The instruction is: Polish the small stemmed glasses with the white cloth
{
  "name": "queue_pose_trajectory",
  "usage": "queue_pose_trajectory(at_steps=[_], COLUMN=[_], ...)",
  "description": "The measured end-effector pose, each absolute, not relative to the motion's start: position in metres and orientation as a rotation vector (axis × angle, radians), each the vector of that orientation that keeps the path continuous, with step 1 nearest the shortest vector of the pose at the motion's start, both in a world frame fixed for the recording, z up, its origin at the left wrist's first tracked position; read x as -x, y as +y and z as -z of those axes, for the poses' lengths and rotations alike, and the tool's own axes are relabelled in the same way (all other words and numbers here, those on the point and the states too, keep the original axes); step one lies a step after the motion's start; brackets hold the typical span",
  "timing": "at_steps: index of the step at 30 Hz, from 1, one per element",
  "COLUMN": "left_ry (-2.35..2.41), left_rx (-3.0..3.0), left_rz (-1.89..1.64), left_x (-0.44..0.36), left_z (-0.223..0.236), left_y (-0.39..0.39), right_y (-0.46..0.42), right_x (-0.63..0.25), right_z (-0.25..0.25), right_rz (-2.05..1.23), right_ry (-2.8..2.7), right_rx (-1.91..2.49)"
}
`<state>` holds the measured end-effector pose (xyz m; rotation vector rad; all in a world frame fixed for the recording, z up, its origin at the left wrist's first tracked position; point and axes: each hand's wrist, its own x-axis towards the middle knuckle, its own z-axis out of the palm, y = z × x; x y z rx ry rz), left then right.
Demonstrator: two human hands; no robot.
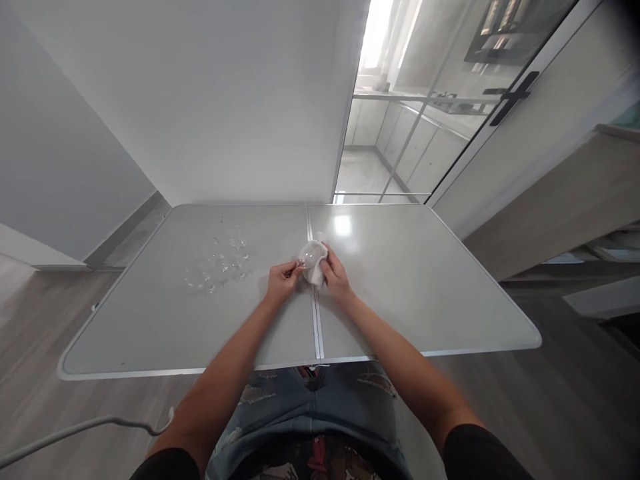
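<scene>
My left hand [281,278] pinches the stem of a small clear glass [309,254] held just above the middle seam of the grey table [425,293]. My right hand [334,274] is closed on a white cloth [317,273] pressed against the glass's bowl. Both hands meet over the table's centre, fingers curled. To the left of my left hand lie several clear glass pieces [220,263] spread over the tabletop.
A white wall stands behind the table. A glass sliding door [425,100] with a black handle [511,97] is at the back right. A white cable [75,430] runs along the wooden floor at the lower left. A wooden ledge [575,193] stands on the right.
</scene>
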<state>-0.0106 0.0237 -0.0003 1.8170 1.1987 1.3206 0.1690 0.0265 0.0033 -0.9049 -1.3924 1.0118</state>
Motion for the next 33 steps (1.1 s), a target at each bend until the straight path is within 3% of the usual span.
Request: queue_pose_trajectory(at_steps=[12,16,20,25,33], left_ry=[1.167,1.267,1.363,1.343,1.167], left_rx=[-1.693,-1.943,-2.310,-2.640,-2.777], left_rz=[-1.302,-1.296,-1.210,-1.006,-0.961], left_x=[0.008,0.009,0.011,0.014,0.014], left_z=[-0.002,-0.001,0.003,0.008,0.006], left_y=[0.021,0.020,0.018,0.014,0.011], right_y=[0.036,0.036,0.037,0.035,0.033], right_x=[-0.177,-0.188,-0.193,-0.199,-0.201], right_z=[0.000,-0.018,-0.023,-0.024,-0.030], right_rz=[0.089,0.247,0.114,-0.344,-0.867], right_ry=[-2.224,-2.378,-2.386,-2.307,-1.982], right_rx=[0.949,0.874,0.868,0.890,0.965])
